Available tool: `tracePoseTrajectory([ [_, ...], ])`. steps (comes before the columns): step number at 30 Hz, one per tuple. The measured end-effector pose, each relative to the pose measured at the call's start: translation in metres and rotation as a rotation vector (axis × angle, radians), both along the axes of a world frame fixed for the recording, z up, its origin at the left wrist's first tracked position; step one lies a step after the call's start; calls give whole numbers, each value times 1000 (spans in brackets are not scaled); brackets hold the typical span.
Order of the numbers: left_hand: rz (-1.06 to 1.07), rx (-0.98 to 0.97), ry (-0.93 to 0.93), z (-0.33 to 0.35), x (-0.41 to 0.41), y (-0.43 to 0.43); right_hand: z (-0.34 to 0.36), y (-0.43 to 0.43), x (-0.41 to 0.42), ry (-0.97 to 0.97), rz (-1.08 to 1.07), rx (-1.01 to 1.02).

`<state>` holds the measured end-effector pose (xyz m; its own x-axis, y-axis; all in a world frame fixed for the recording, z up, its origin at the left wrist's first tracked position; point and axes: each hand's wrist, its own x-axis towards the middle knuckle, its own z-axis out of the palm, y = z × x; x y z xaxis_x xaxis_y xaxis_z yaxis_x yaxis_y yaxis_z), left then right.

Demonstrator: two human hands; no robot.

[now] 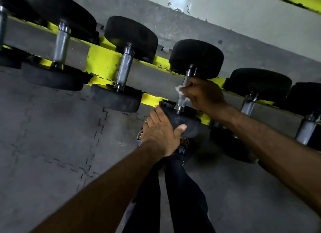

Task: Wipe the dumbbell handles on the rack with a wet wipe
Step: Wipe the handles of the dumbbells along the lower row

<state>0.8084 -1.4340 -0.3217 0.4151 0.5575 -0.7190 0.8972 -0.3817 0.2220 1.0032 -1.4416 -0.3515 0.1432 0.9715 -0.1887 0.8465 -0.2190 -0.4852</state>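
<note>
Our right hand (205, 97) pinches the wipe (178, 90) against the handle (181, 102) of a dumbbell on the yellow rack (102, 59). Our left hand (159, 132) clasps its near head (184, 120). If that grip slackens, we judge the dumbbell could roll, and the small wipe could slip free.

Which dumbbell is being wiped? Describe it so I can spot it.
Follow the yellow rack along the grey wall to the dumbbell at mid-frame. It alone is touched: left hand grips its near head, right hand holds a white wipe on its handle.
</note>
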Motion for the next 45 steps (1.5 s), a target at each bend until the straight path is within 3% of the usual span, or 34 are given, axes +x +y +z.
tracePoseTrajectory([
  [1, -7, -1, 2, -1, -1, 0, -2, 0, 0, -12, -1, 2],
  [6, -32, 22, 26, -6, 1, 2, 2, -10, -3, -53, 483, -109],
  [11, -64, -27, 69, -6, 2, 7, 0, 7, -6, -175, 252, -13],
  [14, -69, -40, 96, -6, 5, 8, -4, 14, -24, -126, 381, -300],
  [21, -67, -49, 144, -5, 8, 9, 23, 81, -55, -367, 627, -788],
  [23, -61, -54, 148, -5, 9, 9, 20, 88, -59, -362, 628, -826],
  [31, -79, -50, 135, -7, 7, 9, 13, 17, -22, 55, 200, -312],
  [36, -86, -48, 132, -4, 8, 9, -4, -35, -24, 359, -525, -281],
  [39, -90, -51, 126, -4, 7, 10, -23, -30, -26, 501, -818, -339],
  [41, -101, -63, 132, -4, 7, 11, -34, -20, -26, 606, -873, -395],
  [43, -106, -75, 138, -4, 8, 11, -38, -13, -25, 661, -812, -444],
  [45, -101, -65, 132, -4, 7, 11, -33, -11, -23, 851, -729, -483],
])
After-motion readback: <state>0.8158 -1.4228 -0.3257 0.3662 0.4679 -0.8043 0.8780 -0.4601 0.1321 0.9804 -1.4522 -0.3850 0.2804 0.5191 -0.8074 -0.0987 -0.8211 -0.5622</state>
